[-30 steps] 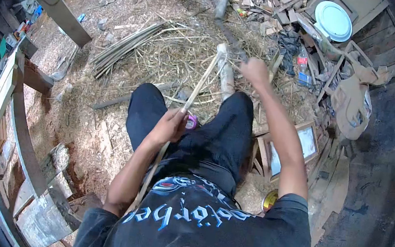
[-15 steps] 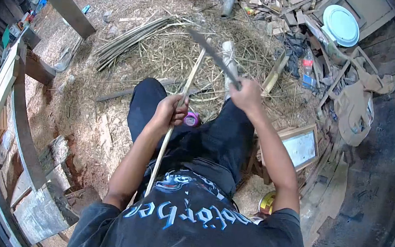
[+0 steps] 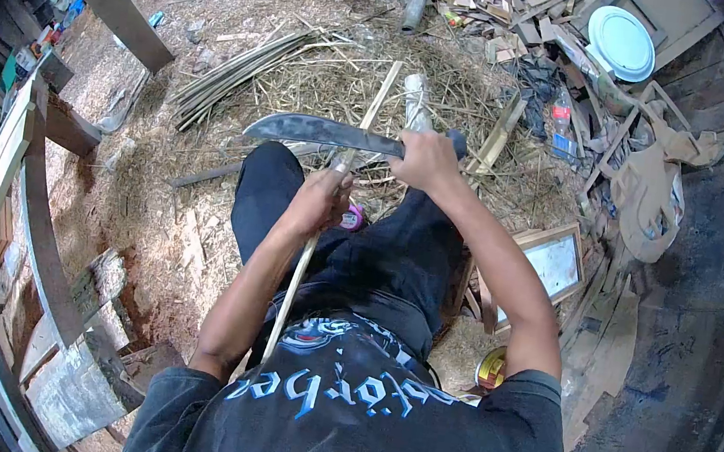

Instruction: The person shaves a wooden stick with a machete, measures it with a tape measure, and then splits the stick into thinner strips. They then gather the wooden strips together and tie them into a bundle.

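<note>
Left hand point(image 3: 320, 199) has its fingers curled round a long thin wood strip point(image 3: 305, 266), which sticks out past that hand and runs back below it toward the shirt point(image 3: 396, 429). Right hand point(image 3: 427, 160) is wrapped round the handle of a big knife point(image 3: 315, 131), blade lying crosswise over the strip just beyond the left hand; can't tell if it's actually touching. Purple tape measure point(image 3: 352, 218) sits just beside the left hand, and there's a pale log point(image 3: 417, 97) just past the right one.
</note>
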### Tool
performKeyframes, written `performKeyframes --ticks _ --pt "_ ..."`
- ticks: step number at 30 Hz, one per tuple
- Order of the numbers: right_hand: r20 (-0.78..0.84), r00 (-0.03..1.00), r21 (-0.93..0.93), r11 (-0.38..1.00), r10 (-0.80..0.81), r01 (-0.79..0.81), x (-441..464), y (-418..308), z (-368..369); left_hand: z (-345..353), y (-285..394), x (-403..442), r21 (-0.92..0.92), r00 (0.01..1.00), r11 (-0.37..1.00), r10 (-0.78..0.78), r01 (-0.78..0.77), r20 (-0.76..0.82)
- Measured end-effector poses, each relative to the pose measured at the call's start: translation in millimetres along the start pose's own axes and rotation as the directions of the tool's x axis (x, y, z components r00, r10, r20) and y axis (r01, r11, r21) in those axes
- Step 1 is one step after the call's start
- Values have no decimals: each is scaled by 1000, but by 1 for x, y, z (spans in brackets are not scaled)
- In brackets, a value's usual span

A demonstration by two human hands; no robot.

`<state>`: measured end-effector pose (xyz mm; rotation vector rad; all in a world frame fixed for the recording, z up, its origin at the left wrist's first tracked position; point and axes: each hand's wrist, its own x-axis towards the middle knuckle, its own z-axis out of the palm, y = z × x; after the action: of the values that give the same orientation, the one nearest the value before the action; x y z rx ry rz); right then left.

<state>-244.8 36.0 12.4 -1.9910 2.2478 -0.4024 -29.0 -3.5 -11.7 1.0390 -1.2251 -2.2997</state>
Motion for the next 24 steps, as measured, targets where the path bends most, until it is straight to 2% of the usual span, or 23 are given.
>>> performKeyframes --ticks 1,3,4,5,8,11,12,13,15,16,17,19,20,22,23,24 --pt "-14 1000 -42 999 5 -5 0 -2 -3 -2 0 0 -1 1000 1000 -7 7 7" --pt "75 996 -26 998 53 -51 0 -17 -12 -1 6 3 -18 1000 1000 5 -4 30" --pt "75 995 6 998 -63 63 -4 -20 -16 0 3 2 -23 997 999 45 -44 56" --pt "78 995 8 998 -59 58 -3 -15 -17 1 -2 -3 -28 993 996 82 -80 79" --pt "36 980 13 981 194 -194 27 42 -23 -8 -6 -17 25 993 997 76 -78 90" --pt "81 990 -13 993 116 -115 17 21 -28 -1 6 -17 47 989 995 82 -88 126" --pt "94 995 -86 995 -42 50 7 10 -27 3 4 -21 65 988 995 65 -75 142" --pt "91 995 -91 995 -39 47 11 20 -26 2 2 -20 65 987 995 68 -78 147" --pt "-41 993 -141 983 109 -114 21 56 -23 -8 -6 -28 -29 983 999 29 -24 181" --pt "44 929 142 918 367 -370 26 72 -40 -11 -2 -36 -7 980 1000 23 -22 195" --pt "44 855 106 848 517 -519 34 98 -37 -14 -3 -41 -7 982 1000 21 -20 189" --pt "-124 927 -78 928 354 -365 24 104 -42 -18 4 -38 20 996 999 23 -25 85" --pt "-115 928 -81 928 353 -363 14 96 -35 -17 2 -37 13 996 1000 17 -19 82" --pt "-14 945 210 925 327 -317 1 58 -27 -13 5 -24 34 998 999 30 -31 53" --pt "7 966 230 940 257 -252 -8 44 -20 -9 6 -19 34 998 999 28 -29 57" --pt "163 943 125 942 289 -310 -13 15 -30 -4 7 -16 3 997 1000 24 -25 74"
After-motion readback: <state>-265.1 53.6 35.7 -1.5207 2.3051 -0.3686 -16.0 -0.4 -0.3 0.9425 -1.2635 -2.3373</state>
